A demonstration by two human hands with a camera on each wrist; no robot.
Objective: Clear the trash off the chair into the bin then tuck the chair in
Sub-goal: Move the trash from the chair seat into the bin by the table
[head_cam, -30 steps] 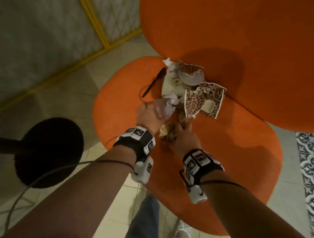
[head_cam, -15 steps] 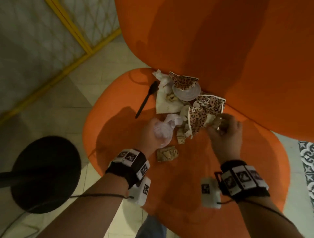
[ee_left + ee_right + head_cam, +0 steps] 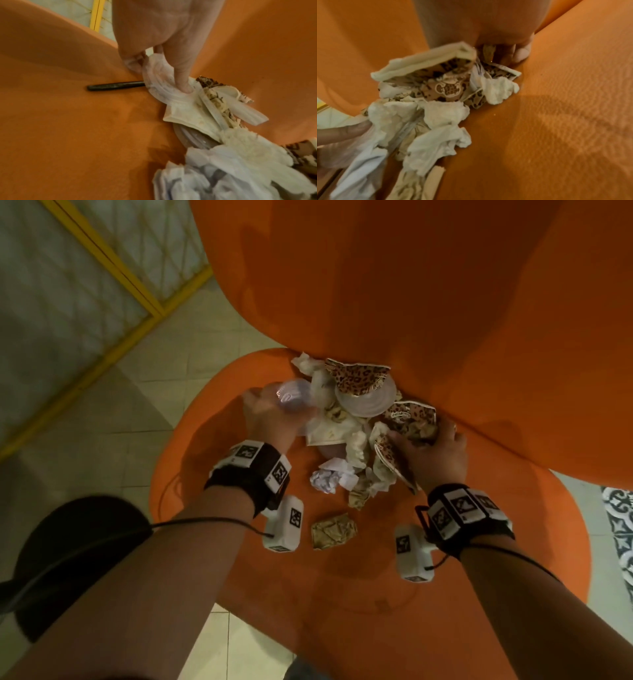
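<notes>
A heap of trash lies at the back of the orange chair seat (image 3: 359, 583): torn leopard-print cup pieces (image 3: 356, 376), a clear lid (image 3: 366, 405), tissues (image 3: 356, 445) and a crumpled white paper (image 3: 325, 479). My left hand (image 3: 274, 405) pinches a clear plastic lid (image 3: 157, 81) at the heap's left edge, above a black utensil (image 3: 116, 85). Over at the heap's right edge my right hand (image 3: 435, 433) curls round crumpled paper and a leopard cup scrap (image 3: 447, 88). A brown paper wad (image 3: 334, 530) lies apart, nearer me.
The orange backrest (image 3: 411, 285) rises right behind the heap. A black round object (image 3: 68, 559) stands on the tiled floor to the left. A yellow-framed mesh panel (image 3: 113, 268) runs along the far left. Patterned tiles (image 3: 620, 522) show at the right.
My left hand moved with the clear plastic to the heap's far left, covering the utensil. My right hand reached deeper toward the seat's back crease and curled onto scraps there.
</notes>
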